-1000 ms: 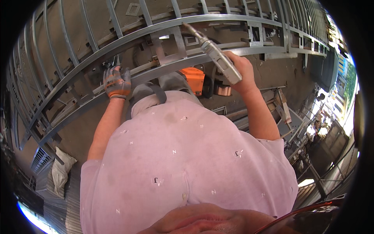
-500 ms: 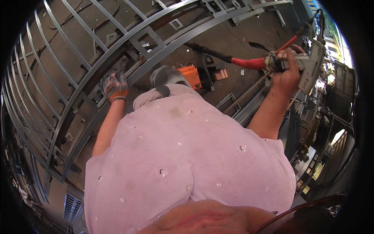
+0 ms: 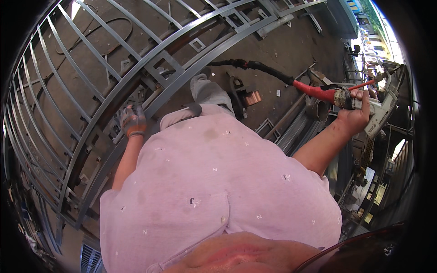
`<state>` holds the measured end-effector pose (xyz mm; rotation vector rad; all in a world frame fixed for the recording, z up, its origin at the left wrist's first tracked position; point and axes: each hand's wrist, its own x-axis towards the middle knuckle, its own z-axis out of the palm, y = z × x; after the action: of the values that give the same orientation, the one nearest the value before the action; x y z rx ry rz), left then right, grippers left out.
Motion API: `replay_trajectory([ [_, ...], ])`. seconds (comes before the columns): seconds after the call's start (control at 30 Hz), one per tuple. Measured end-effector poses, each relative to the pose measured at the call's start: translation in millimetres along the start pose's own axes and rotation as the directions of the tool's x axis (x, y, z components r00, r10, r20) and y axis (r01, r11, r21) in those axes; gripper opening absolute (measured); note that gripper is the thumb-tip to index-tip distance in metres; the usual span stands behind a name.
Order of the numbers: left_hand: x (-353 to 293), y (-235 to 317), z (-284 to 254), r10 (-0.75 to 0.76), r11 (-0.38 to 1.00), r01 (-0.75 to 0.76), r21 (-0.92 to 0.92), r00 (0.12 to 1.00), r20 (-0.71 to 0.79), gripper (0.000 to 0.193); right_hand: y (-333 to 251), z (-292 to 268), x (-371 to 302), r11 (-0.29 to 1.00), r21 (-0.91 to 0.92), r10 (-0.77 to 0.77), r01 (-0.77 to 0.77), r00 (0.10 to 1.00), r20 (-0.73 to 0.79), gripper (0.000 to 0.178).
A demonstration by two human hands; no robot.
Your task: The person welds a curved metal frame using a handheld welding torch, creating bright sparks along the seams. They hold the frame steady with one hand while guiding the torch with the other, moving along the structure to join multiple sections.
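Observation:
My right hand (image 3: 354, 111), bare, is out to the right with its fingers wrapped round the handle of a grey welding gun (image 3: 381, 113). A thick cable (image 3: 314, 91), red near the handle and black further back, runs from the gun to the left. My left hand (image 3: 132, 122), in a grey and orange glove, is closed at the inner edge of a large curved metal frame (image 3: 170, 75). Its fingertips are partly hidden against the frame. Parallel bars fill the frame's far left part, and square plates join its two curved rails.
My grey-trousered leg (image 3: 211, 93) stands beside the frame. On the floor near it lies a dark metal piece with a copper-coloured block (image 3: 251, 98). Long metal profiles (image 3: 296, 129) lie to the right, below a round tube end (image 3: 317, 110). A loose cable (image 3: 120, 38) curls beyond the bars.
My right hand has moved outward to the right and lower with the welding gun, drawing the cable along. My leg has shifted, and the orange object beside it is out of sight. My left hand stays at the frame.

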<state>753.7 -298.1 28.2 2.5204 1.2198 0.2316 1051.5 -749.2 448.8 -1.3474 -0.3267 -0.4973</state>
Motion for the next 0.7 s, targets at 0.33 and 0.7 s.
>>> replay_trajectory([
  [0.33, -0.8, 8.4, 1.7, -0.04, 0.998, 0.041, 0.056, 0.999, -0.03, 0.037, 108.3, 2.3, 117.0, 0.956, -0.173, 0.264, -0.237, 0.953, 0.151, 0.015],
  [0.7, -1.0, 140.3, 2.0, 0.162, 0.986, -0.159, 0.059, 0.985, -0.062, 0.037, 309.8, -32.2, 265.7, 0.816, -0.305, 0.568, -0.491, 0.778, 0.269, 0.02],
])
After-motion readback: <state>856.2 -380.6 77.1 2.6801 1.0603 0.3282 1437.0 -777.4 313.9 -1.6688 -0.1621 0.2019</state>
